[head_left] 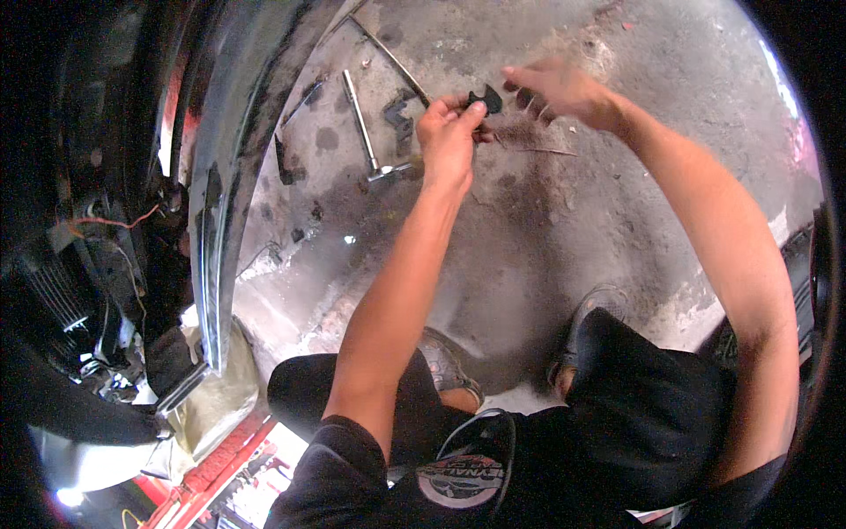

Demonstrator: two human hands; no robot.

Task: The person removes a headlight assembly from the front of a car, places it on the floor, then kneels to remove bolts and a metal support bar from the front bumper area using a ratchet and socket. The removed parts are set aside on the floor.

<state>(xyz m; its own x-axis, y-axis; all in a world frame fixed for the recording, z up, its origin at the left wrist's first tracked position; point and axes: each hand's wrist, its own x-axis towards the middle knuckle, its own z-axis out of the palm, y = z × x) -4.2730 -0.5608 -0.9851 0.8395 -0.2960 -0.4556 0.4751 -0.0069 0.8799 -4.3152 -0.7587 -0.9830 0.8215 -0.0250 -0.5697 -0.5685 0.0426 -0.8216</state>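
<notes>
Upper center, left hand (pixel 447 132) pinches small black part (pixel 486 101). Right hand (pixel 560 93) nearby, half-curled, blurred; can't tell if holding anything.

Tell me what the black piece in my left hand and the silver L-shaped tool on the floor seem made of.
Black piece: probably matte plastic or rubber; it looks evenly dark, without bright glints. L-shaped tool: likely polished metal, given its silvery highlights.

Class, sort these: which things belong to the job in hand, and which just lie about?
In the job:
small black piece, pinched in the left hand

Seemingly just lying about, on the floor:
silver L-shaped tool
long metal rod
</notes>
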